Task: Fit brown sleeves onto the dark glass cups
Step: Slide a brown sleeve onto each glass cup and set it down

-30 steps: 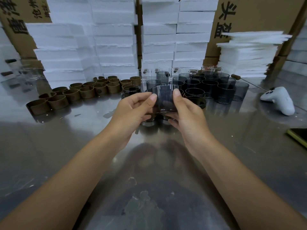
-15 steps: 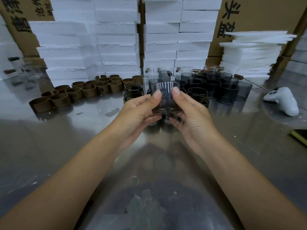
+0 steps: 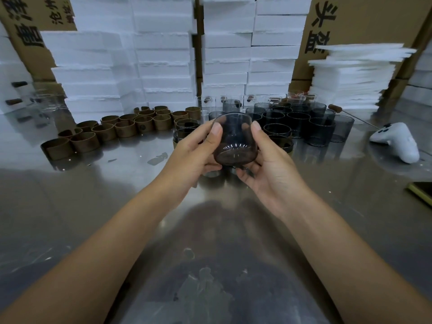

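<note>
1. The left hand (image 3: 195, 152) and the right hand (image 3: 268, 169) grip one dark glass cup (image 3: 233, 142) between them. Each thumb is pressed high on the side wall and the fingers are curled under and round the base.
2. The held cup is above the metal table (image 3: 210, 230) and off its surface. It is tipped, with its thick base nearer the person.
3. Brown sleeves (image 3: 126, 128) stand in a loose curved row to the left on the table.
4. More dark cups (image 3: 297, 122) are packed close together behind the hands and to the right, with a few clear glasses (image 3: 203, 102) at the back.
5. A white controller (image 3: 395, 141) lies on the table at the far right, well apart from the cups.
6. White foam blocks (image 3: 163, 54) are stacked behind everything, beside a pile of thin foam sheets (image 3: 350, 73) and in front of cardboard boxes (image 3: 355, 19).
</note>
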Available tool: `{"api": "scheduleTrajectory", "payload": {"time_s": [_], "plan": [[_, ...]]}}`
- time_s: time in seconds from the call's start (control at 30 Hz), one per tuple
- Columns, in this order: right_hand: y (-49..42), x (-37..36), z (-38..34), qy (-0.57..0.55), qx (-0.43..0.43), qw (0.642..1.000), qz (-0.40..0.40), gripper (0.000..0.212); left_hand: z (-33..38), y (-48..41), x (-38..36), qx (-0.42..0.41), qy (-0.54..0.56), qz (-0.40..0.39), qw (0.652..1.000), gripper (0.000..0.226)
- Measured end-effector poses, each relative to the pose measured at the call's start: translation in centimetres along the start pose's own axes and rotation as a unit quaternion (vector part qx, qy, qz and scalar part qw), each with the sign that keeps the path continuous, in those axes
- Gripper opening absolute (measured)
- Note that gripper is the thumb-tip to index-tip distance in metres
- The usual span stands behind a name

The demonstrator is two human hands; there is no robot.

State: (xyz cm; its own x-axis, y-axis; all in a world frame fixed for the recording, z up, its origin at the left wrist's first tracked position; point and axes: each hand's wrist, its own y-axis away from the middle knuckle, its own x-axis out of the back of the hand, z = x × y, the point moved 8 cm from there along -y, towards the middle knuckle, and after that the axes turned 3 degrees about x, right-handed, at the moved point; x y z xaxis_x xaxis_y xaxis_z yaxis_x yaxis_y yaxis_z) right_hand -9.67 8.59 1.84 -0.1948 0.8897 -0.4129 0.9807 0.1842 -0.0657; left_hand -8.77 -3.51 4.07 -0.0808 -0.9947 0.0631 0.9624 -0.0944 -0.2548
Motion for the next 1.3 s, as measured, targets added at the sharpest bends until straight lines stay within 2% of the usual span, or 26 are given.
{"api": "scheduleTrajectory", "payload": {"time_s": [0.1, 0.2, 0.3, 0.5, 0.53, 0.63, 0.73, 0.83, 0.93, 1.0, 1.07, 1.13, 1.2, 1.3], "plan": [[0.0, 0.5, 0.2, -0.006, -0.025, 0.999, 0.036, 0.028, 0.2, 0.2, -0.4, -0.02, -0.056, -0.013, 0.998, 0.072], [0.0, 1.0, 0.6, -0.004, -0.049, 0.997, 0.06, 0.035, -0.2, 0.4, -0.9, -0.021, -0.068, -0.028, 0.997, 0.049], [0.1, 1.0, 1.0, 0.031, -0.066, 0.995, 0.063, 0.047, -0.4, 0.4, -0.6, -0.003, -0.077, -0.003, 0.997, 0.045], [0.4, -0.6, 0.1, 0.158, 0.025, 0.987, 0.006, 0.07, -1.2, -0.2, 0.9, 0.042, -0.001, 0.033, 0.999, 0.045], [0.5, -0.6, 0.1, 0.172, 0.034, 0.984, 0.007, 0.069, -1.4, -0.2, 0.9, 0.048, 0.008, 0.031, 0.998, 0.049], [0.6, -0.5, 0.0, 0.164, 0.04, 0.986, 0.011, 0.048, -1.7, -0.4, 0.8, 0.059, 0.006, 0.021, 0.998, 0.055], [0.6, -0.5, -0.2, 0.159, 0.049, 0.986, 0.009, 0.057, -2.0, -0.6, 0.9, 0.064, -0.002, 0.019, 0.998, 0.047], [0.6, -0.5, -0.2, 0.156, 0.056, 0.986, 0.015, 0.065, -2.1, -0.5, 0.8, 0.064, 0.001, 0.001, 0.998, 0.051], [0.4, -0.1, 0.0, 0.136, 0.043, 0.989, 0.024, 0.058, -1.8, -0.5, 0.5, 0.066, 0.012, -0.041, 0.997, 0.062], [0.2, 0.0, 0.3, 0.119, 0.032, 0.992, 0.026, 0.053, -1.5, -0.7, 0.7, 0.071, 0.026, -0.056, 0.996, 0.061], [0.0, 0.1, 0.4, 0.104, 0.026, 0.994, 0.036, 0.05, -1.2, -1.0, 2.0, 0.078, 0.03, -0.02, 0.996, 0.053], [-0.2, 0.3, 0.7, 0.093, 0.02, 0.994, 0.046, 0.05, -0.9, -1.3, 4.7, 0.075, 0.007, 0.061, 0.995, 0.028], [-0.3, 0.3, 0.9, 0.087, 0.013, 0.995, 0.046, 0.055, -0.2, -1.3, 8.2, 0.058, -0.049, 0.145, 0.986, 0.008], [-0.3, 0.2, 1.1, 0.079, 0.009, 0.996, 0.043, 0.065, 1.1, -1.1, 14.1, 0.013, -0.185, 0.256, 0.949, 0.004]]}}
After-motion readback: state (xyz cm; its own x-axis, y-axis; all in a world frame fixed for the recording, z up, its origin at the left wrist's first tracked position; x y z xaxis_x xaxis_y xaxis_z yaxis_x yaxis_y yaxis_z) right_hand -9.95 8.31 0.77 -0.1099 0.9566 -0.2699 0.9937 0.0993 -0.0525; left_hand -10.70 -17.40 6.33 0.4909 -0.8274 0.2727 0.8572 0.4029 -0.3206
